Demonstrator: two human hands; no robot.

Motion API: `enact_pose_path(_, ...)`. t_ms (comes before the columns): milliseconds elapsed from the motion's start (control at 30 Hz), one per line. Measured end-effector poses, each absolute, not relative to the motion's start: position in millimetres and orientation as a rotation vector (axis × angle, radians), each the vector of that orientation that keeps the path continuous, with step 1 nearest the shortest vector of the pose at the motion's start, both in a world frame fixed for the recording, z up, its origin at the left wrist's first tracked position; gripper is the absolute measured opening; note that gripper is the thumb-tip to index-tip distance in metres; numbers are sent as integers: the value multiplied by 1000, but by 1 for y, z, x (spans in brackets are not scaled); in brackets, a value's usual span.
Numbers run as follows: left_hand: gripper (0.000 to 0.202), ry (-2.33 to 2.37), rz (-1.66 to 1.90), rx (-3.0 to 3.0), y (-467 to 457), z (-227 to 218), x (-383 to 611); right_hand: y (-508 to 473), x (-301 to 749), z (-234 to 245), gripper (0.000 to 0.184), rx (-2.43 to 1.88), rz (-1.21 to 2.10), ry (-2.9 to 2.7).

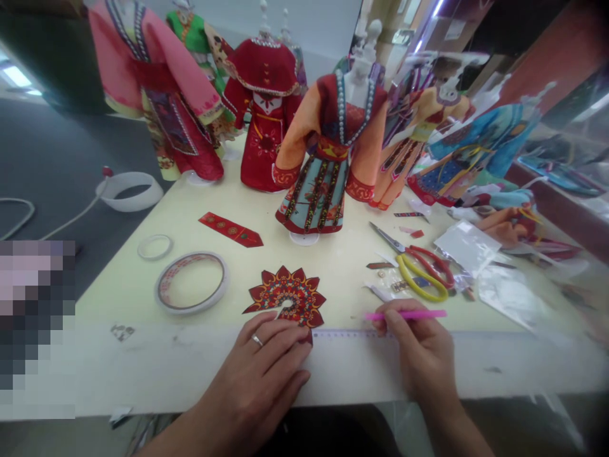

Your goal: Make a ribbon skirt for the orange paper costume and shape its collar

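My left hand (269,368), a ring on one finger, lies with its fingers flat over the lower edge of a round, petal-edged patterned fabric piece (304,293). The piece is dark red with a small hole in the middle and a slit at its left. Between thumb and fingers, my right hand (419,346) holds a slim pink pen-like stick (428,313) level above the table, its narrow tip pointing left. A clear ruler (347,334) lies between the hands. Near my right hand rest scissors (423,279) with red and yellow handles.
A roll of tape (162,295) and a thin white ring (155,247) lie left, near a red pointed strip (231,229). Doll stands in costumes, including an orange-sleeved dress (328,158), line the back. Clear plastic bags (507,295) lie right on the pale table (190,374).
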State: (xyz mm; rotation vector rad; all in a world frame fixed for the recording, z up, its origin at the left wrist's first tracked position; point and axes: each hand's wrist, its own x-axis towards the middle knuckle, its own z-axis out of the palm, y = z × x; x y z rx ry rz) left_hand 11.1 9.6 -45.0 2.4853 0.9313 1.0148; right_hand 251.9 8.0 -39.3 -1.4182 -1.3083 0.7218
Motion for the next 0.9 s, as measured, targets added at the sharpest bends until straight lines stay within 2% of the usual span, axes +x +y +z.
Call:
enact_pose_path(233, 21, 1003, 1032, 2600, 8, -43, -26, -2, 217, -34, 7, -1314, 796, -1550)
enact_pose_path(333, 22, 991, 985, 2634, 5, -46, -31, -1, 202, -34, 11, -1214, 833, -1639)
enact_pose_path(900, 26, 970, 779, 2633, 4, -44, -32, 5, 184, -44, 14, -1157, 739, -1886)
